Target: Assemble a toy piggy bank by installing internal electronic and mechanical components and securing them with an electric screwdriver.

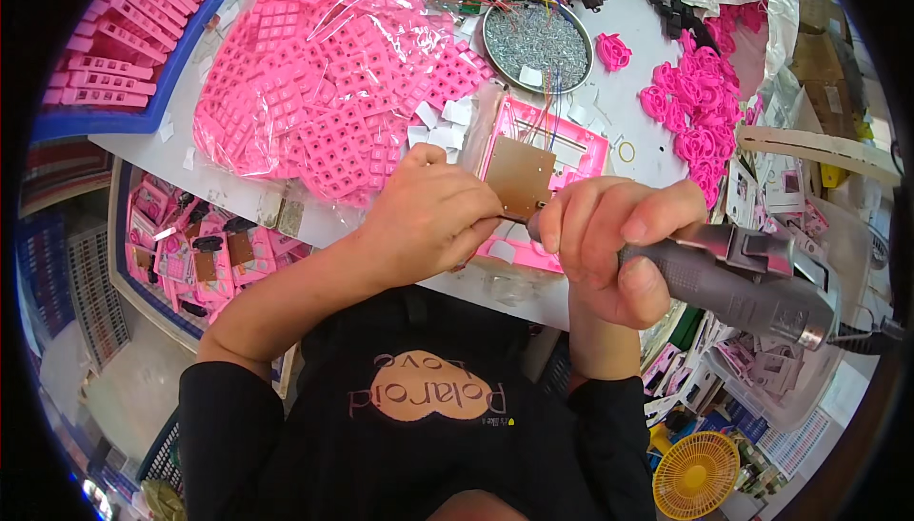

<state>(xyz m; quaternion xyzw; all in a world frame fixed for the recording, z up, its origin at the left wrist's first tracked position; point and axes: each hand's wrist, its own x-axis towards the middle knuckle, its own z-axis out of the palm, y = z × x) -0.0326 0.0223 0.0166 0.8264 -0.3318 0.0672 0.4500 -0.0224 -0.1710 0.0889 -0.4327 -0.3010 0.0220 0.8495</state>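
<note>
My right hand [619, 245] is wrapped round a grey electric screwdriver [733, 283], whose bit points left. Beside the bit's tip, my left hand [433, 211] has its thumb and forefinger pinched together. Whatever it may hold there is too small to make out. Under and between both hands lies a pink plastic housing [595, 151]. A brown circuit board [519, 176] sits in it, with thin wires leading off its far side. The near part of the housing is partly covered by my hands.
A clear bag of pink keypads [305, 73] fills the far left. Behind the housing stands a round tray of small screws [538, 40]. Pink looped parts [700, 111] are heaped at right. A blue crate [171, 92] and a bin of pink assemblies [205, 254] flank the table's left.
</note>
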